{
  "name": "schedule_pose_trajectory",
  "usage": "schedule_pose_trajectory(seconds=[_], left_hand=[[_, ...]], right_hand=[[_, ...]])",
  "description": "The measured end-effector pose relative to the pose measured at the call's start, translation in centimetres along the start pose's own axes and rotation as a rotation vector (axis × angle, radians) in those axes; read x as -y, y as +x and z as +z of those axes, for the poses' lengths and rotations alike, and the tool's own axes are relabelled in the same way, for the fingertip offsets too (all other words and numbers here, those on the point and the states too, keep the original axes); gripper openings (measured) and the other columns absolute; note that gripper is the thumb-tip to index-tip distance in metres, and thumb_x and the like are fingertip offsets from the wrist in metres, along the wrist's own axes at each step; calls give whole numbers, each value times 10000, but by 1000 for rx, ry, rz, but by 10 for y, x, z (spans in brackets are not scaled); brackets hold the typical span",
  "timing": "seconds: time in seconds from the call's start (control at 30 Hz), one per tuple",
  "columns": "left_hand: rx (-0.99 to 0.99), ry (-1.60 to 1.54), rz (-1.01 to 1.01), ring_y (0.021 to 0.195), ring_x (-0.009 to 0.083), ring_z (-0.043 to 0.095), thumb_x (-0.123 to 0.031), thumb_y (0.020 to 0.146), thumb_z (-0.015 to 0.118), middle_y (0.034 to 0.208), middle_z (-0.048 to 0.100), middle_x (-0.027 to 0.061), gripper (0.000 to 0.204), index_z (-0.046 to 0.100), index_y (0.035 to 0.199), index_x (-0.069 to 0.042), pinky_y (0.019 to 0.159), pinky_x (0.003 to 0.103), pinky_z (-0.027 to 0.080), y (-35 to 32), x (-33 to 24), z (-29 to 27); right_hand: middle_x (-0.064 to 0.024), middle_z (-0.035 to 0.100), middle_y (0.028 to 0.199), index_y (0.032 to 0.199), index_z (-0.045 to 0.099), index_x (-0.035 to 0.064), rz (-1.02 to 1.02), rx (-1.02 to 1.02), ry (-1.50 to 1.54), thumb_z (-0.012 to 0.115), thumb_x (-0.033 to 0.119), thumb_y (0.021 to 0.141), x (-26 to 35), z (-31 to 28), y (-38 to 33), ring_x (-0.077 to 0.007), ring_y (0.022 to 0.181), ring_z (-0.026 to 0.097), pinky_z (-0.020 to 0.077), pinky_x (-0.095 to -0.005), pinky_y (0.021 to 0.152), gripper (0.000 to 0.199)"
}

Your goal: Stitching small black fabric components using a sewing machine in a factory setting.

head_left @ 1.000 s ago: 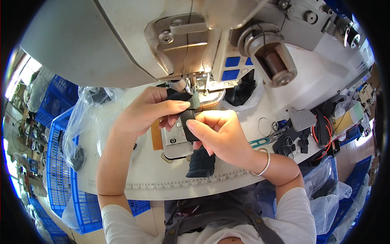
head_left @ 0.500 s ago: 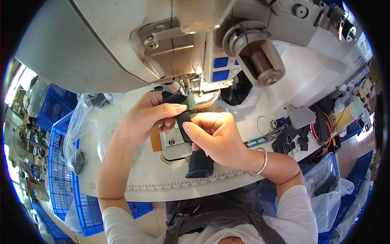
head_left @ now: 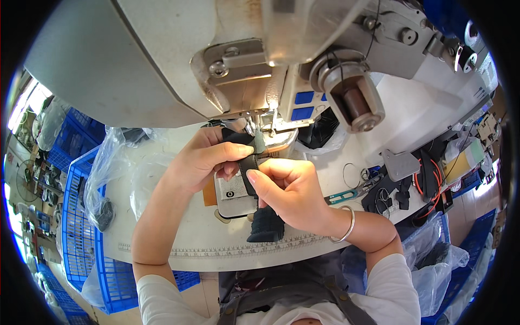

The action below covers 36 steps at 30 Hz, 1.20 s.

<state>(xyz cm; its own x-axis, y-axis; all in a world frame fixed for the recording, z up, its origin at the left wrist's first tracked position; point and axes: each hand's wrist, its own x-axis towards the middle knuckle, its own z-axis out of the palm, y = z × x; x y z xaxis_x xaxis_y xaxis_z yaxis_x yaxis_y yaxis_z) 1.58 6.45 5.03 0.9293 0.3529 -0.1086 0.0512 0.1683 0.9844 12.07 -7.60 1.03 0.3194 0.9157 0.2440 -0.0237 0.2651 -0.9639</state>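
In the head view, little has moved since the earlier frame: the sewing machine (head_left: 151,59) sits slightly lower and farther right, which looks like a shift of the head, and both hands have kept the same pinch.

The person's left hand (head_left: 203,162) grasps a black fabric strip (head_left: 248,166) between thumb and curled fingers, its thumb tip beside a grey-green patch (head_left: 259,143). The right hand (head_left: 292,189) pinches the same strip lower down, thumb against forefinger. The strip lies just in front of the needle area, above the pale machine bed (head_left: 232,209); the patch's far end reaches the presser foot, though whether it is clamped there cannot be told.

The strip seems to be mid-work: it is positioned at the machine and not yet free of it. Any stitches are too small to make out, so how much of the seam is done cannot be said. A ribbed dark bundle (head_left: 265,227) lies on the worktable (head_left: 189,233) below the right hand, and more black pieces (head_left: 317,132) fill a clear bag beyond the needle; which are finished and which are left is not visible. Teal-handled snips (head_left: 342,197) lie beside the right wrist.
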Motion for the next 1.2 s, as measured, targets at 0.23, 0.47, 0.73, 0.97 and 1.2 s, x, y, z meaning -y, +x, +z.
schedule_pose_trajectory(seconds=[0.23,0.47,0.73,0.97,1.2], left_hand=[[-36,-68,19,462,45,437,-92,764,592,567,497,-16,48,574,787,-54,407,189,302,7,0,-5],[-40,-39,-20,478,57,453,-100,757,602,560,494,-15,55,569,773,-59,412,189,304,7,-4,-4],[-130,65,4,466,71,461,-161,771,606,569,516,5,118,574,785,-47,419,192,328,4,-5,-3],[-131,5,14,483,46,448,-146,763,625,580,509,-7,123,572,817,-49,424,176,320,5,-6,2],[-121,27,20,471,42,438,-137,768,613,575,504,-10,101,575,802,-50,418,173,311,4,-5,-2]], right_hand=[[23,493,543,662,560,-8,55,-1,-36,553,140,833,15,-3,7,-12,494,429,335,-180,428,226],[15,515,533,675,576,-9,61,-9,-106,560,151,832,16,-3,7,-16,480,447,348,-184,427,225],[13,511,504,652,576,5,66,0,-123,553,181,839,14,-4,9,-18,461,447,339,-193,412,258],[8,509,497,629,561,4,31,-2,-135,552,177,839,11,-6,10,-17,458,444,331,-196,404,272],[13,518,486,644,576,30,-2,3,-123,547,220,856,6,-5,11,-8,375,393,275,-169,345,287]])
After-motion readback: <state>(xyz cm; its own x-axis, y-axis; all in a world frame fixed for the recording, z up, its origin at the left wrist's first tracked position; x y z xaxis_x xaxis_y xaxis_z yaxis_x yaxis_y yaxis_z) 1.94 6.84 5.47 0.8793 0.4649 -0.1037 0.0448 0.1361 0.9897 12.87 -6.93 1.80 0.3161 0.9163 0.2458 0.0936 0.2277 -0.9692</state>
